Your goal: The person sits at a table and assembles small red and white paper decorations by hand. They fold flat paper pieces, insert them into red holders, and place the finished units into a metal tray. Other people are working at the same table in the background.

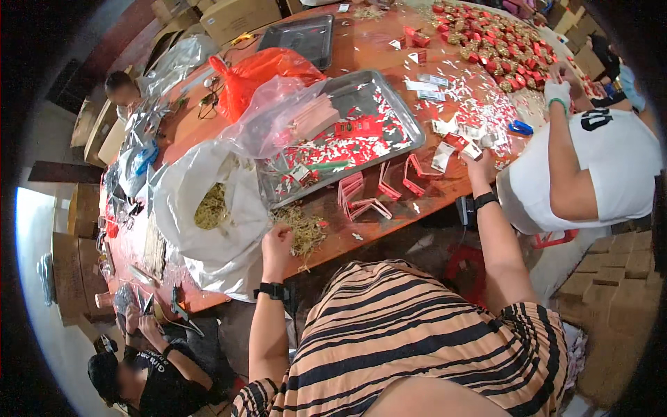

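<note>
Left hand: raised at the table's near edge (341, 255), fingers curled in toward the thumb; whether any strands are pinched between them I cannot tell.
Right hand: the hand (481, 169) reaches out to the right, its fingers at a small white-and-red carton (472, 151); whether they grip it or only touch it is not clear.
Straw: a loose tangle of dried straw (306, 238) lies just beside the left hand, on the table edge.
Folded card: several red card pieces (351, 189), bent into angles, stand between the two hands, with no filling in them that I can see.
Sack: an open white sack (177, 184) sits left of the straw tangle, more straw (212, 207) showing in its mouth.
Tray: beyond the folded card, a metal tray (417, 131) holds red and white paper scraps (372, 144), with a pink stack of card (313, 119) in clear plastic at its left.
Carton spot: other white pieces lie around the carton, and a blue tool (520, 128) rests just past them.
Co-worker: a person in a white shirt (615, 167) works at the right.
Done: at the far right, a large heap of red boxes (497, 52) topped with golden straw looks finished.
Left: judging by the unfilled card, the pink stack and the remaining straw, plenty seems left.
</note>
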Motion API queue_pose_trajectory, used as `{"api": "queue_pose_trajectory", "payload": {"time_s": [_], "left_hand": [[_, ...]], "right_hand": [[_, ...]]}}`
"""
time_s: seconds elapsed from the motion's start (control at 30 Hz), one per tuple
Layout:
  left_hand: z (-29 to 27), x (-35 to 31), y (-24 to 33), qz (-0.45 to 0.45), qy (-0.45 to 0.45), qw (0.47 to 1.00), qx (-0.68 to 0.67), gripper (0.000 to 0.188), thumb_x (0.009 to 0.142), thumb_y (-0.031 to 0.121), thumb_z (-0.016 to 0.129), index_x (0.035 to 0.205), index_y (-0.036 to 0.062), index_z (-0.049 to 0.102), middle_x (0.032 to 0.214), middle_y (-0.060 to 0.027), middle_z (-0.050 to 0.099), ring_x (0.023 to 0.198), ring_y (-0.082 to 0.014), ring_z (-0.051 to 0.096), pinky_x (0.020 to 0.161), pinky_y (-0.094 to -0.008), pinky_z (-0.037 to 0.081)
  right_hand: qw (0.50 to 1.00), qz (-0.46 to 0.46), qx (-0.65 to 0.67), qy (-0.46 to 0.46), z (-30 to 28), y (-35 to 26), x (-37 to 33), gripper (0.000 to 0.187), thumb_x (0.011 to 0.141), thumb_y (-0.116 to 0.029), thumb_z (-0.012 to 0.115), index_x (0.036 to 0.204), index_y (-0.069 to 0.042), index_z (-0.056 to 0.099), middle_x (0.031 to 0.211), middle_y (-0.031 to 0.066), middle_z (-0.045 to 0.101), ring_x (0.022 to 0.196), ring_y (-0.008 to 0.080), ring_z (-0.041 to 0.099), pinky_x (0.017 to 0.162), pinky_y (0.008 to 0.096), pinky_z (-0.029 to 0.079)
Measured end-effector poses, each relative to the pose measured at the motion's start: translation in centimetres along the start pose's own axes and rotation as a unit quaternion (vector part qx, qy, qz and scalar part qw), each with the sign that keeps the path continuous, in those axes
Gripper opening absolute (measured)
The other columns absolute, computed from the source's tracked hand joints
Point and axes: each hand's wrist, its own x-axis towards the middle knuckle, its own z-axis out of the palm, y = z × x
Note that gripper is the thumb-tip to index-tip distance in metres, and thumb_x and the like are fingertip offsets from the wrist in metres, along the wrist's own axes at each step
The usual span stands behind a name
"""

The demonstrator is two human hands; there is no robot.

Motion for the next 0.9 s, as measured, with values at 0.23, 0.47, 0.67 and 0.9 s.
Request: {"api": "queue_pose_trajectory", "payload": {"time_s": [0.23,0.47,0.67,0.9], "left_hand": [[1.6,0.2,1.9,0.008,0.092,0.994,0.058,0.023,0.075,0.013,0.066,0.094,0.0005,0.062,0.069,-0.0167,0.061,0.071,-0.035,0.059,0.067,-0.0416,0.046],[3.2,2.9,-0.9,0.04,0.074,0.993,0.082,0.016,0.077,0.007,0.06,0.09,-0.0018,0.06,0.083,-0.0212,0.06,0.079,-0.0377,0.058,0.069,-0.0429,0.046],[1.9,2.8,0.7,0.014,0.079,0.995,0.06,0.011,0.076,0.008,0.062,0.078,-0.0027,0.064,0.078,-0.0191,0.061,0.074,-0.0352,0.059,0.068,-0.0398,0.047],[-0.6,2.5,1.4,-0.045,0.118,0.99,-0.062,0.018,0.075,0.013,0.066,0.076,-0.0047,0.065,0.06,-0.01,0.06,0.056,-0.0152,0.054,0.056,-0.0302,0.043]], "right_hand": [[0.893,-0.388,0.053,-0.221,2.1,-13.3,-11.0,0.006,0.078,-0.013,0.062,0.078,-0.007,0.061,0.082,0.0069,0.058,0.083,0.0271,0.056,0.077,0.0385,0.044],[0.822,-0.464,-0.056,-0.326,7.2,-15.2,-16.3,0.01,0.076,-0.016,0.058,0.07,-0.009,0.062,0.076,0.005,0.053,0.08,0.0238,0.055,0.071,0.0369,0.045],[0.812,-0.458,-0.114,-0.344,8.8,-13.9,-16.4,0.01,0.075,-0.016,0.058,0.068,-0.009,0.061,0.075,0.0065,0.054,0.078,0.0252,0.056,0.068,0.0375,0.048],[0.824,-0.393,-0.073,-0.401,7.7,-14.3,-15.8,0.016,0.079,-0.015,0.054,0.068,-0.006,0.062,0.075,0.0079,0.056,0.077,0.0271,0.058,0.067,0.0387,0.05]]}}
